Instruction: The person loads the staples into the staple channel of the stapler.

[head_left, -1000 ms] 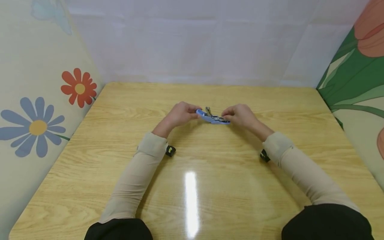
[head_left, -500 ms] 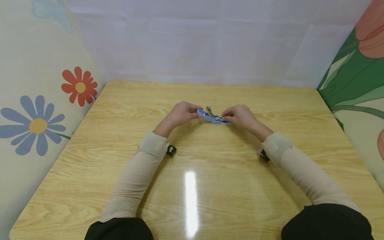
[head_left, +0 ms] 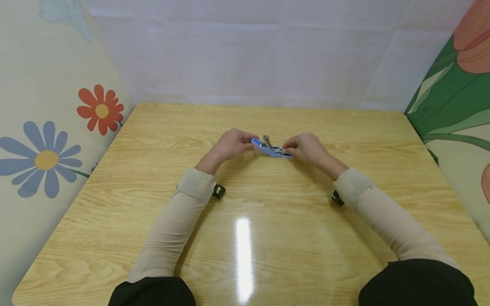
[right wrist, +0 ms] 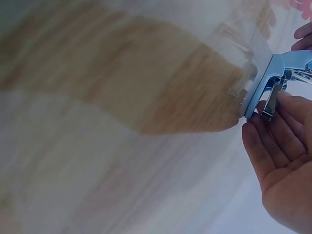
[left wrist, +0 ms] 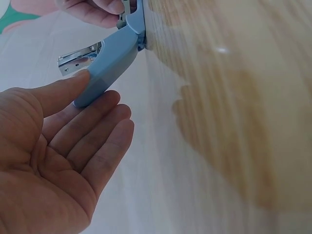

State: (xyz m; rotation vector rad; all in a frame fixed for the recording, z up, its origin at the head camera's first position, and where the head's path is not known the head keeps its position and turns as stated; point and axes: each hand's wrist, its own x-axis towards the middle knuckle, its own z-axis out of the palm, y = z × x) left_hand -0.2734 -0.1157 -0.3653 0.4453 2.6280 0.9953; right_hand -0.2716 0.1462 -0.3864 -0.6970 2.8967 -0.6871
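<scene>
A light blue stapler (head_left: 266, 149) lies spread open near the far middle of the table, its metal parts exposed. In the left wrist view, my left hand (left wrist: 73, 141) pinches the tilted end of the blue cover (left wrist: 109, 63) between thumb and fingers. A metal channel (left wrist: 78, 58) sticks up from that cover. My right hand (head_left: 306, 148) is at the stapler's other end, on the base. The right wrist view has the thumb and fingers of that hand about a metal rail (right wrist: 271, 103) beside the blue base (right wrist: 261, 90); the exact contact is partly hidden.
The wood-grain table (head_left: 287, 238) is glossy, with a bright reflection near the front. A white sheet (head_left: 245, 55) hangs behind it. Flower-painted panels (head_left: 23, 85) flank both sides. Dark wrist devices (head_left: 218, 191) hang at the sleeve cuffs.
Both hands stay almost still on the stapler. The stapler's pose hardly differs; the camera view has shifted very slightly.
</scene>
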